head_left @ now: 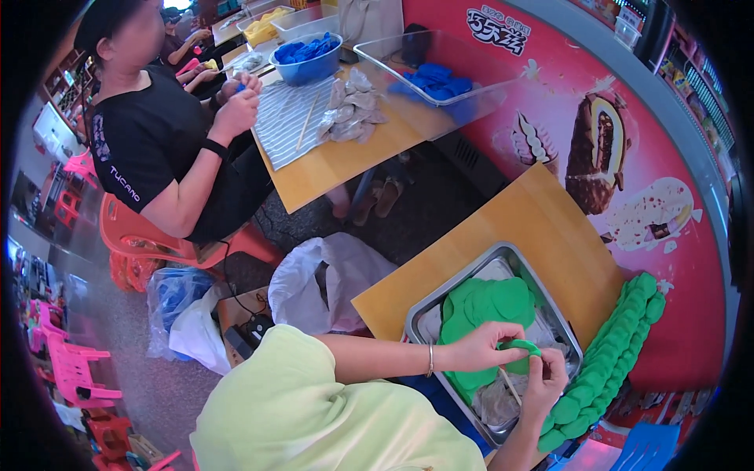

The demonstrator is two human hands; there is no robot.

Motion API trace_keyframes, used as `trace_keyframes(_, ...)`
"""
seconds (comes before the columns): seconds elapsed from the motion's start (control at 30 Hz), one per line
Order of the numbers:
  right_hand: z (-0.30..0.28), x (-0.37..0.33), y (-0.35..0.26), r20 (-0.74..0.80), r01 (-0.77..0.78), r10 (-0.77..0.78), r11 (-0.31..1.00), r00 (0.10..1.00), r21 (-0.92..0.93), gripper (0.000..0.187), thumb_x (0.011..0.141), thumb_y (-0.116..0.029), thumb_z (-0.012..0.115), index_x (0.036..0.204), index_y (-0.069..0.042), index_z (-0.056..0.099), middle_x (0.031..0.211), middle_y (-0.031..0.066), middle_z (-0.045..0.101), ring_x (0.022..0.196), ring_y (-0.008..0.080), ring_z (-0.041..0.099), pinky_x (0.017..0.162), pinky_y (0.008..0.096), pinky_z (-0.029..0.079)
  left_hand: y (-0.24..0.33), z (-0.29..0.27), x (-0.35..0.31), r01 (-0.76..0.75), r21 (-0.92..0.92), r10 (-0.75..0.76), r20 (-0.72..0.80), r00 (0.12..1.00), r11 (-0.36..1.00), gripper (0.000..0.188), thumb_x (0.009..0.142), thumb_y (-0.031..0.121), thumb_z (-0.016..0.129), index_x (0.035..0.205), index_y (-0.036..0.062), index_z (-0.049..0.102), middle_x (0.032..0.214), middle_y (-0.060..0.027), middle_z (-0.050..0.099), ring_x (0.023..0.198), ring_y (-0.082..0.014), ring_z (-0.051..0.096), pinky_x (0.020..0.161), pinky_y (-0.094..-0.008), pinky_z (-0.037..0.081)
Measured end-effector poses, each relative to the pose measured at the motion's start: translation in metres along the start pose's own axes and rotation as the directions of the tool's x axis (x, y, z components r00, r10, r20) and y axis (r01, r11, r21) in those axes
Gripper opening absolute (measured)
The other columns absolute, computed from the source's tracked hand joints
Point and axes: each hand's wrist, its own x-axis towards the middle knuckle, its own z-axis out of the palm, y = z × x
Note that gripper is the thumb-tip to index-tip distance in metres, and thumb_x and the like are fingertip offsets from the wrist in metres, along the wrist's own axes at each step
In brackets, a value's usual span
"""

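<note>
Over a metal tray [414, 322], both hands hold a small round green fabric-like piece [514, 355]. My left hand [477, 347], with a bracelet at its wrist, pinches its near-left edge between thumb and fingers. My right hand [546, 378] grips the opposite edge, its fingertips close to the left ones. In the tray under my hands, flat green discs [491, 302] overlap in a loose pile, beside greyish crumpled lumps [495, 402]. A thin pale stick [510, 387] shows just below the held piece. The exact material of the green piece is hard to make out.
Rows of stacked green discs [605, 369] line the right side of the wooden table [542, 212]. A white sack [314, 282] stands on the floor to its left. Beyond, a co-worker [157, 133] sits at another table with a bowl of blue pieces [306, 59].
</note>
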Motion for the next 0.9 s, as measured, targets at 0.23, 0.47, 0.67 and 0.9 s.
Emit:
trace_keyframes(0.23,0.005,0.009,-0.007,-0.081,-0.005,0.024,0.975,0.996,0.221,0.011,0.083,-0.006,0.064,0.088,0.000,0.056,0.087,0.0016,0.055,0.079,0.0080,0.052,0.070,0.0193,0.041,-0.007,0.004,0.011,0.008,0.003,-0.008,0.016,1.000,1.000,0.014,0.090,0.016,0.059,0.098,0.0036,0.058,0.092,0.0018,0.056,0.088,-0.0055,0.051,0.071,-0.0215,0.045)
trace_keyframes(0.47,-0.025,0.007,-0.003,-0.047,-0.085,0.096,0.977,0.994,0.196,0.007,0.082,-0.003,0.062,0.087,0.001,0.059,0.090,0.0061,0.060,0.075,0.0110,0.057,0.063,0.0215,0.046,0.000,0.013,0.017,0.084,-0.167,-0.075,0.057,0.995,0.982,0.015,0.092,0.016,0.055,0.100,0.0039,0.059,0.094,0.0000,0.056,0.087,-0.0086,0.055,0.075,-0.0249,0.049)
trace_keyframes(0.67,-0.089,0.034,0.009,-0.208,-0.061,0.054,0.998,0.977,-0.027,0.008,0.084,-0.004,0.056,0.078,0.000,0.059,0.074,0.0028,0.057,0.059,0.0070,0.051,0.052,0.0211,0.040,0.004,-0.007,0.026,0.231,-0.009,-0.231,0.000,0.973,0.973,0.018,0.094,0.017,0.053,0.098,0.0009,0.060,0.096,-0.0038,0.061,0.087,-0.0113,0.059,0.074,-0.0268,0.052)
trace_keyframes(0.9,-0.227,0.081,0.028,-0.529,-0.037,-0.062,0.984,0.846,-0.174,0.013,0.086,-0.012,0.061,0.089,0.000,0.062,0.075,-0.0017,0.058,0.064,0.0051,0.052,0.057,0.0195,0.041,0.002,-0.030,0.029,0.353,0.115,-0.355,-0.010,0.935,0.928,0.024,0.097,0.021,0.046,0.098,0.0005,0.059,0.097,-0.0054,0.061,0.088,-0.0122,0.059,0.072,-0.0265,0.051)
